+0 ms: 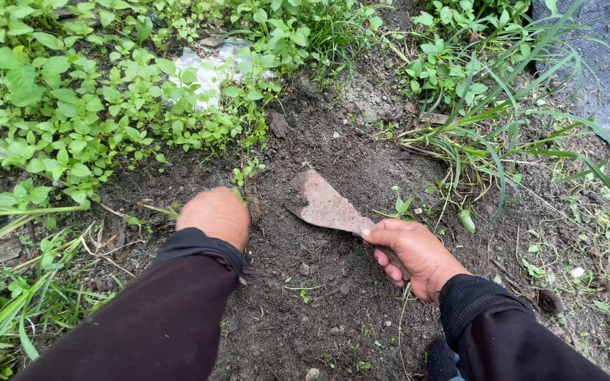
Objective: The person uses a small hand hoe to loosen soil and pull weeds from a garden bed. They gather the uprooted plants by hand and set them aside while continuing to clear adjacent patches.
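Two bare hands low over a patch of dark soil [319, 310], both arms in dark sleeves [157, 317]. Right hand [411, 254] closed in a full fist round the handle of a rusty hand hoe [326, 206], thumb laid along the neck where blade meets handle, handle itself hidden inside the fist. Blade flat and broad, widening away from the hand, tilted up and to the left, far edge touching the loosened earth near the middle of the patch. Left hand [214, 214] knuckles-up on the ground just left of the blade, fingers curled down out of sight into the soil beside a small green shoot [237, 192]; cannot tell whether anything held, nor how far closed. Hand and blade near one another but apart, a strip of bare dirt between. Leafy green weeds [72, 106] thick along the top and left of the patch, a scrap of pale plastic [210, 70] half buried among them. Long-bladed grass [488, 134] arching on the right, past it a sheet of dark fabric [608, 77] in the upper right corner. Small stones and dry stems scattered over the dirt near the wrists.
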